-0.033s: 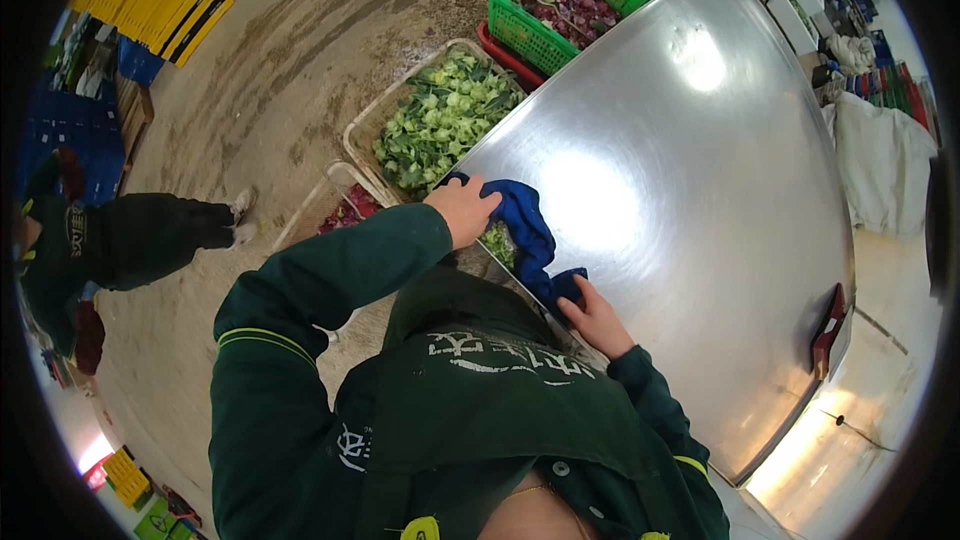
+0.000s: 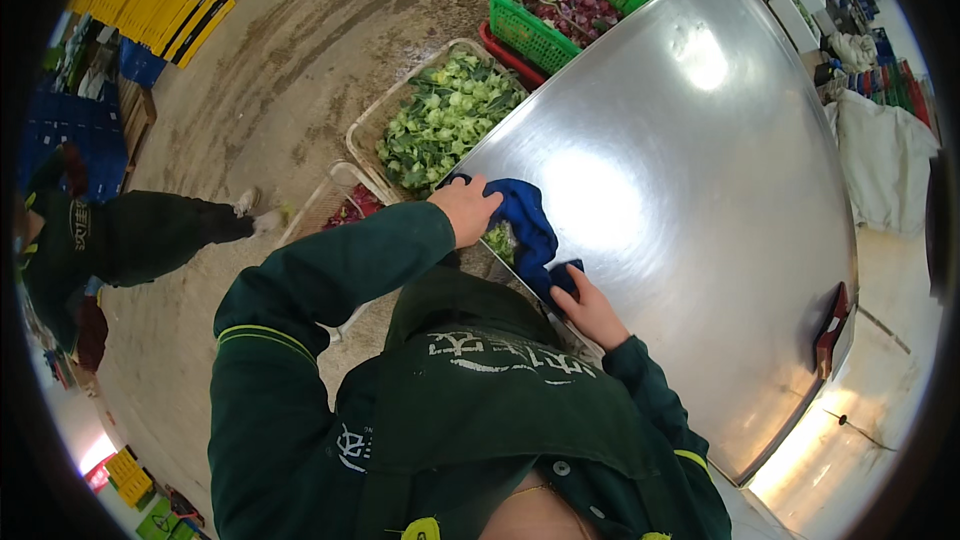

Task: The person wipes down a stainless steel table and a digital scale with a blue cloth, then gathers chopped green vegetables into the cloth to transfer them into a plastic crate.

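A dark blue cloth lies bunched in a curve along the near left edge of the steel table. My left hand is closed on its far end, fingers bent over the fabric at the table's edge. At the cloth's near end, my right hand pinches a fold between thumb and fingers. Small green vegetable scraps show between the cloth and the table's edge, close to my left hand.
Beside the table's left edge stand a pale crate of green leafy trimmings, a crate with reddish-purple scraps and a green crate. A dark red object is at the table's right edge. Another person stands at left.
My right hand has shifted slightly left and away from me, with the cloth's near end moving along. My left hand stays nearly in place. The other person's feet have moved a little.
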A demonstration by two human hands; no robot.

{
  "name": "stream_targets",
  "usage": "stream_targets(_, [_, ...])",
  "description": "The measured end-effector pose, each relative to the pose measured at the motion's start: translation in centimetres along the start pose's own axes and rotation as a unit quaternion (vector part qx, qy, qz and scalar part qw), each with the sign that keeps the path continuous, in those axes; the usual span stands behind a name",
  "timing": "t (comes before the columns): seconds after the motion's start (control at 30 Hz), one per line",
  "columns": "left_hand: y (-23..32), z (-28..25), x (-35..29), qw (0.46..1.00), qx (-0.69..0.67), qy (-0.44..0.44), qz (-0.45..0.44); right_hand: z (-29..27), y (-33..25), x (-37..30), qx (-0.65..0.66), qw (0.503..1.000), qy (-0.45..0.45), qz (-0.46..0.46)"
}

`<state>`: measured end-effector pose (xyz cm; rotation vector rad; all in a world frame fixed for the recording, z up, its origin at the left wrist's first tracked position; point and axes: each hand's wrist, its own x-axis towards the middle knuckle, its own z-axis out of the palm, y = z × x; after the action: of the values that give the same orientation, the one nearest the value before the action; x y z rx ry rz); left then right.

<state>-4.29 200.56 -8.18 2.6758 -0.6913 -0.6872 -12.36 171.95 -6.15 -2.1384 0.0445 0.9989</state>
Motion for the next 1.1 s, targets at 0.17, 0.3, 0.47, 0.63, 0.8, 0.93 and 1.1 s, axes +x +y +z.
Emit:
stream_targets(0.17, [0.3,1.1,1.0,0.999,-0.026,-0.028,0.015,1.5,-2.5,4.4,0.062,0.996,-0.014,-0.059])
stream_targets(0.3, [1.6,1.7,1.2,0.993,-0.115,-0.031,0.008,1.3,-5.1,5.5,0.159,0.986,-0.045,0.016])
stream_targets(0.47, [1.9,4.5,2.3,0.975,-0.221,0.027,-0.008,2.3,-5.2,7.2,0.350,0.935,-0.036,0.040])
stream_targets(0.63, [0.4,3.2,3.8,0.935,-0.350,-0.031,-0.039,2.3,-6.8,7.3,0.512,0.857,-0.036,0.043])
stream_targets(0.8, [-1.8,2.6,3.7,0.837,-0.541,-0.038,-0.080,1.6,-7.8,9.3,0.564,0.818,-0.115,0.023])
stream_targets(0.93, [-2.8,-2.3,1.4,0.840,-0.535,0.034,-0.079,0.8,-12.3,9.6,0.537,0.835,-0.117,-0.001])
stream_targets(1.1, [-5.3,-8.9,-1.2,0.801,-0.571,0.172,-0.060,-1.4,-18.9,11.9,0.480,0.861,-0.125,-0.114])
